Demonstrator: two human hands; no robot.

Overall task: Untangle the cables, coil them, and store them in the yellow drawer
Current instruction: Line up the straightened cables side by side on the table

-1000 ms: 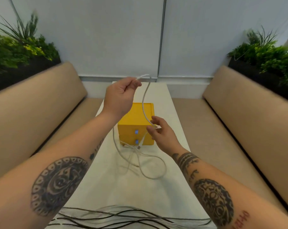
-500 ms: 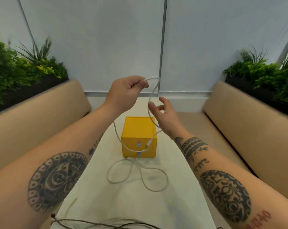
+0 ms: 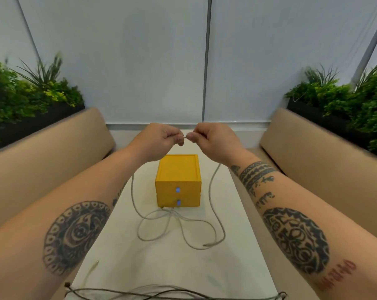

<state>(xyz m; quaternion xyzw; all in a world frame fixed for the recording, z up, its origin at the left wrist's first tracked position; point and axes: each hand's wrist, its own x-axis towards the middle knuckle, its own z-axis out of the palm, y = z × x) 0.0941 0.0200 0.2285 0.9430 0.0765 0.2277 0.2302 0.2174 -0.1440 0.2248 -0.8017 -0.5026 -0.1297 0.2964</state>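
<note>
Two tattooed forearms reach forward side by side above the yellow drawer box (image 3: pixel 178 180), with the left hand (image 3: pixel 159 140) and right hand (image 3: pixel 213 139) raised knuckles-up and almost touching. Each hand pinches the white cable (image 3: pixel 209 191) between curled fingers and thumb. The cable drops from both hands past either side of the box and lies in loose, crossed loops on the table (image 3: pixel 161 267) just in front of it, while a tangle of dark cables (image 3: pixel 140 292) lies well in front of the box.
</note>
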